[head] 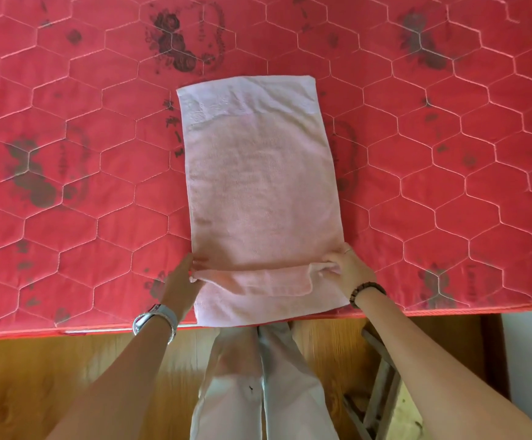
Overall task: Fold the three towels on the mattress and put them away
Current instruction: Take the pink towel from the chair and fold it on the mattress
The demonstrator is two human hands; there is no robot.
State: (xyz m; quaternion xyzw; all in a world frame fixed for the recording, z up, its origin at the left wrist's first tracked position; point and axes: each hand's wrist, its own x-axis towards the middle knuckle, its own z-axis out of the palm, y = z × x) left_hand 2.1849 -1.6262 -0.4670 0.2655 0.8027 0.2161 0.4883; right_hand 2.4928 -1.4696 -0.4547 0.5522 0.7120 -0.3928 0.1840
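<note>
A: Where does the pink towel lie?
B: Flat on the red quilted mattress, its long axis running away from the person and its near end close to the mattress's front edge. A narrow strip near that end lies doubled over on itself.
A: Grip, left hand?
B: It pinches the left end of the doubled strip. A watch sits on that wrist.
A: Grip, right hand?
B: Fingers curl round the strip's right end, holding it. A bead bracelet is on the wrist.
A: Below the mattress?
B: Wooden floor and the person's pale trousers.
</note>
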